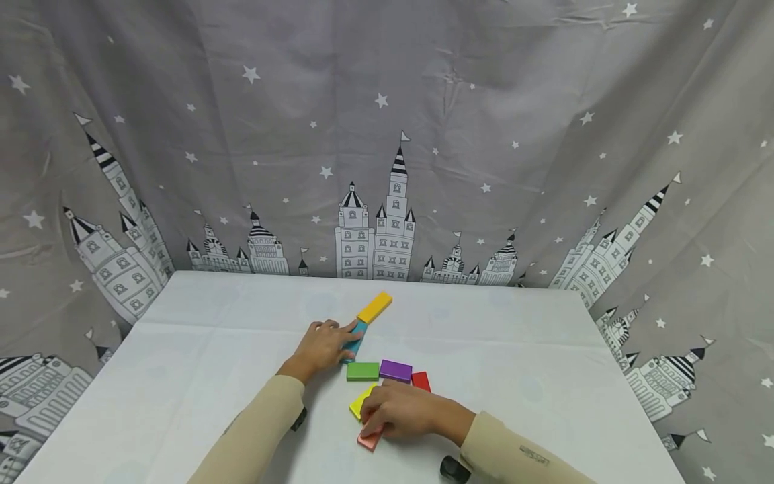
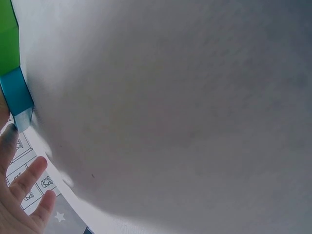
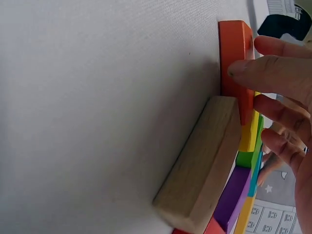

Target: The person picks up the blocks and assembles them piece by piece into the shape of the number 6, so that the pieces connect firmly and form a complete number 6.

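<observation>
Pinching orange block [image 3: 230, 48], right hand [image 1: 406, 408] risked jolting yellow block [image 1: 358, 405] through slippage; left hand [image 1: 320, 346] narrowly pinched blue block [image 1: 357, 343].

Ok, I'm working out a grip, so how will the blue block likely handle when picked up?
The blue block probably stays stiff, since its edges look straight. It seems unlikely to roll, having flat faces and an angular shape. Its surface might be slightly slippery: the end catches the light.
</observation>
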Action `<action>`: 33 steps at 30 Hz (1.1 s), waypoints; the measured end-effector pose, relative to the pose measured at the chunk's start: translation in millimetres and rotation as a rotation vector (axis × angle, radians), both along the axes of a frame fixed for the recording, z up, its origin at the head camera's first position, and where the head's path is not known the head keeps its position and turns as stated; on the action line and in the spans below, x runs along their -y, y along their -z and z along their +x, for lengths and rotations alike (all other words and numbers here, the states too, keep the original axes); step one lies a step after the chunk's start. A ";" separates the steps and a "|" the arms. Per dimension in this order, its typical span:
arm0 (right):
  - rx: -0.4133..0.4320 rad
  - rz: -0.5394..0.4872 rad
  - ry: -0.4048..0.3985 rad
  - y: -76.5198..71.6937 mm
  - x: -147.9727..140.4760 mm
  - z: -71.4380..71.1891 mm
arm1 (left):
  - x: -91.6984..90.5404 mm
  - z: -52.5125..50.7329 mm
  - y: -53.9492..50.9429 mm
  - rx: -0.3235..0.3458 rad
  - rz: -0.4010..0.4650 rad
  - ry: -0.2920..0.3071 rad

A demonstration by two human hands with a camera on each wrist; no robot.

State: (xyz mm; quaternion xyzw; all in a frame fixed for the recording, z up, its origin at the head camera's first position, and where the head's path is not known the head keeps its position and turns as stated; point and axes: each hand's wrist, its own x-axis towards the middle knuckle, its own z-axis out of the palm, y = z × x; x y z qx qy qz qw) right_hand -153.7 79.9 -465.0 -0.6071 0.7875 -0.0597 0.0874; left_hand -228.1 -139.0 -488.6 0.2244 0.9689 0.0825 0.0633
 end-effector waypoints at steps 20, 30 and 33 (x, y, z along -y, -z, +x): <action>-0.053 0.009 -0.083 1.2 28.5 -4.2 | 0.7 0.3 -2.7 -0.004 0.007 0.005; 0.010 0.090 0.003 2.6 32.9 -1.0 | -0.7 -0.2 -2.4 0.011 -0.003 -0.005; 0.019 0.093 0.029 2.8 32.5 1.1 | -0.5 -0.8 -1.7 0.007 -0.010 -0.002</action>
